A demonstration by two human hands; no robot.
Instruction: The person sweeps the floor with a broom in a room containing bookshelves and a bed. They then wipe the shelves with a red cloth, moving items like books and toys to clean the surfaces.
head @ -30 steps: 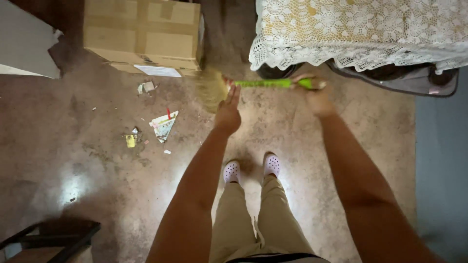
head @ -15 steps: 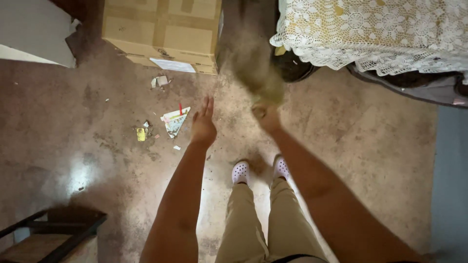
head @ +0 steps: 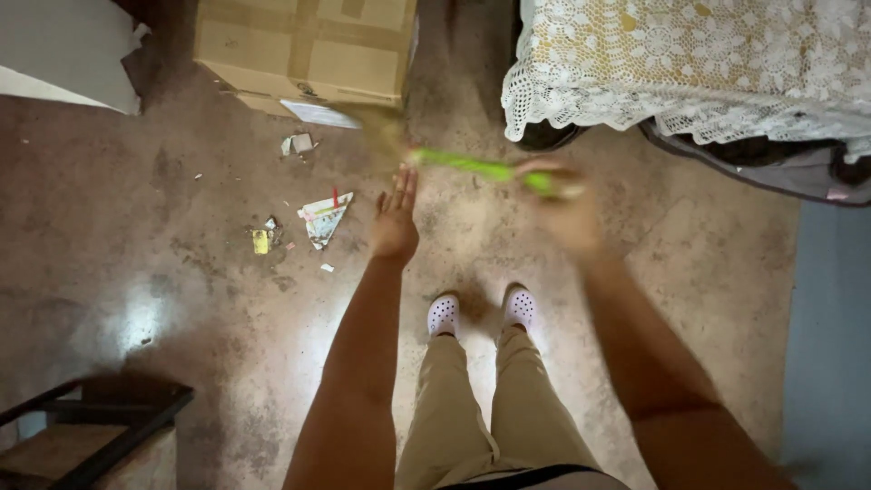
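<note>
Broom with a green handle is lying blurred across the upper middle of the frame, its pale bristle head smearing toward the cardboard box at the top. The right hand, also blurred, is closing around the handle's right end. The left hand is hanging open, fingers stretched and pointing up the frame, its fingertips just below the handle's left part; whether they are touching it I cannot tell.

Judging by the paper scraps lying on the brown floor at centre left, sweeping seems to be the step in hand. A next stroke would call for a steadying second grip and for the bristles to be coming down beyond the litter.

White clogs are standing at lower centre; a lace cloth is draping the upper right.
</note>
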